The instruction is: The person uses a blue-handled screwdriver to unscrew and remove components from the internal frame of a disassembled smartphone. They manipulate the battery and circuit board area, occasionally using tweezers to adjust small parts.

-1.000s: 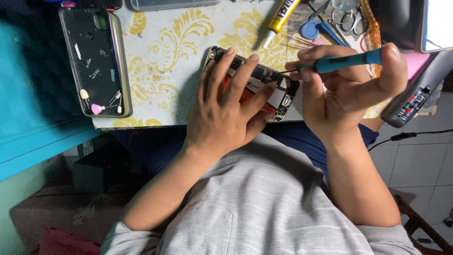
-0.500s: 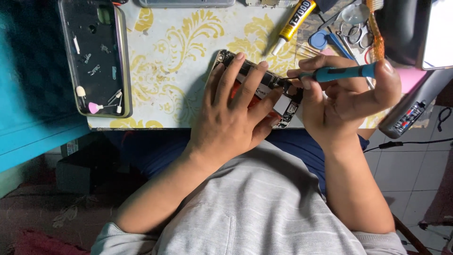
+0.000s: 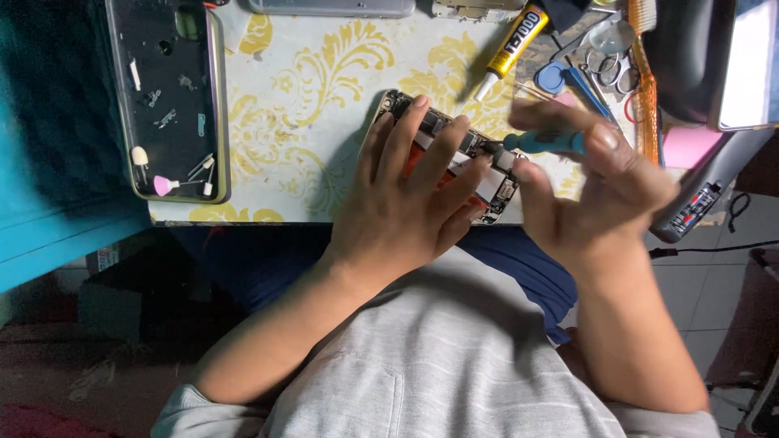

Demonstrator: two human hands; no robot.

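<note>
Left hand (image 3: pixel 406 203) is lying flat, fingers spread, pinning the opened phone (image 3: pixel 454 154) at the worktop (image 3: pixel 308 122) near edge. Right hand (image 3: pixel 600 195) is pinching a teal screwdriver (image 3: pixel 544 143), shaft horizontal, tip pointing left into the phone. Beyond: yellow glue tube (image 3: pixel 511 40).

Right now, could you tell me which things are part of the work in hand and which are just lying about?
In use:
- opened phone, under left hand
- blue screwdriver, in right hand

Lying about:
- glue tube
- phone back shell holding small parts
- scissors
- pink pad
</note>
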